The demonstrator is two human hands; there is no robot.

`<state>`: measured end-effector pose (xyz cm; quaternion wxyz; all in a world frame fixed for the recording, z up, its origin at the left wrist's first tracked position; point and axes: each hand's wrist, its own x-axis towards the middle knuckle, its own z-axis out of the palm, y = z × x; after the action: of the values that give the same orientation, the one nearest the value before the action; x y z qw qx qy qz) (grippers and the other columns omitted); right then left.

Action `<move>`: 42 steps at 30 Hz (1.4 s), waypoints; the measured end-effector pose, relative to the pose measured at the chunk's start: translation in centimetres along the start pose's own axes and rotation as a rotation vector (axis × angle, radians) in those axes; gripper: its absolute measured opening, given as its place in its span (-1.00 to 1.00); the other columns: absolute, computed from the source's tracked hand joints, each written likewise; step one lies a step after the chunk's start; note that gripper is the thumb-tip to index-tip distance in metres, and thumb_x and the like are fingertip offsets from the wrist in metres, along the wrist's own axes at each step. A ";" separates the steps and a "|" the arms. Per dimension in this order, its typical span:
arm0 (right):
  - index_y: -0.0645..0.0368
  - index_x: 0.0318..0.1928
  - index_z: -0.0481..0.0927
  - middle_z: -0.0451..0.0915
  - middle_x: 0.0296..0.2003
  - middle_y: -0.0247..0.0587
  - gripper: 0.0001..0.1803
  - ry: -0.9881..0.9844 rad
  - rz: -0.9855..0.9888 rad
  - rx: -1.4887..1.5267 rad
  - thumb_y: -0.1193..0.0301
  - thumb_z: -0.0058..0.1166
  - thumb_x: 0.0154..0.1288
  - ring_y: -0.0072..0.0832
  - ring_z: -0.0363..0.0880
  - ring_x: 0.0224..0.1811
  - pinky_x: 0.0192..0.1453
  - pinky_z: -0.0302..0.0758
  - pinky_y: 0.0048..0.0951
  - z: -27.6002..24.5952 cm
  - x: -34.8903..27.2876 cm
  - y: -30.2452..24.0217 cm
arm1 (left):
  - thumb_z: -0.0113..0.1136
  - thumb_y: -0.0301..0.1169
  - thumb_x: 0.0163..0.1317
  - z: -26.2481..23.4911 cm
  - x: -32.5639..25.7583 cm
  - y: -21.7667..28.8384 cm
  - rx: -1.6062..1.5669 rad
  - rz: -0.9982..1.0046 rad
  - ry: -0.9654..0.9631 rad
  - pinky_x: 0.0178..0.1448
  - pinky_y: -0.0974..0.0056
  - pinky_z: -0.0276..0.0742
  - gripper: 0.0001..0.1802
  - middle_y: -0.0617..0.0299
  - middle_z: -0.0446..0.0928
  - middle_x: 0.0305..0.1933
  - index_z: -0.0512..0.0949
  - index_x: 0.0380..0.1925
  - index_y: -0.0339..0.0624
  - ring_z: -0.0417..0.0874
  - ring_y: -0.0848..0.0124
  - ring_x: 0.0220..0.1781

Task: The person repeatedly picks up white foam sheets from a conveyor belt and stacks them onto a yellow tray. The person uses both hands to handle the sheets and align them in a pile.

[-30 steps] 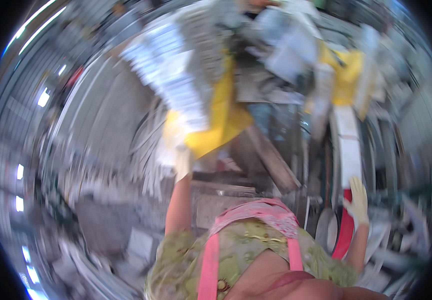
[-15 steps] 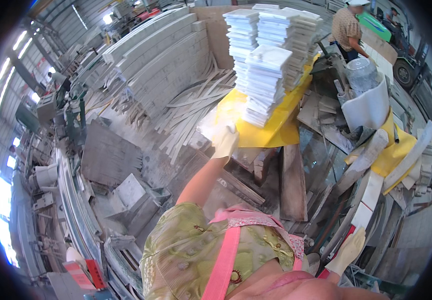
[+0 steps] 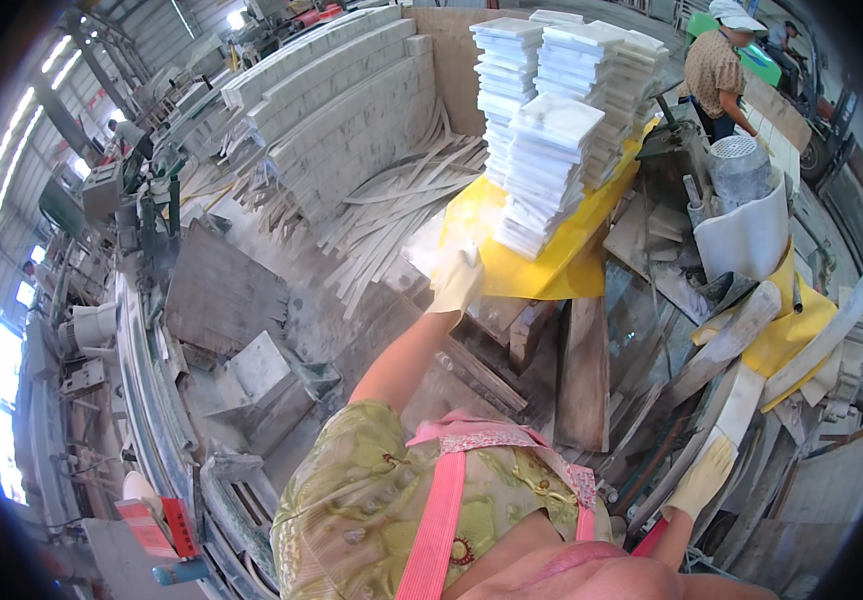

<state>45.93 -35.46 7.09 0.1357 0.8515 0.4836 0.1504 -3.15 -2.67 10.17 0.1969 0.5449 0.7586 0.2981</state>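
As left grip [image 3: 458, 279] hangs near, tiles [image 3: 546, 175] beyond

From my remote post, I look down on a smooth yellow sheet [image 3: 542, 281], its near edge overhanging, bearing several uneven stacks of flat white stone-like tiles [image 3: 549, 165]. What props the sheet is mostly hidden from me. On the dusty grey floor [image 3: 304, 262] to its left, narrow pale strips [image 3: 414, 192] lie in a loose, crisscrossed heap.
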 end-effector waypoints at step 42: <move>0.32 0.27 0.51 0.55 0.23 -0.06 -0.52 -0.510 -0.399 2.169 0.21 -0.01 0.57 -0.39 0.47 0.31 0.42 0.34 -0.40 -16.0 6.5 -44.5 | 0.26 0.26 0.14 -4.1 5.1 -0.2 0.238 0.104 -0.577 -0.03 0.20 0.61 -0.06 -0.10 0.65 -0.02 0.49 0.17 -0.46 0.71 0.19 -0.01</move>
<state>8.04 -6.42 5.76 -0.5583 0.4332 0.4440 -0.5509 -7.51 1.17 13.27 0.3235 0.6642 0.6721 0.0498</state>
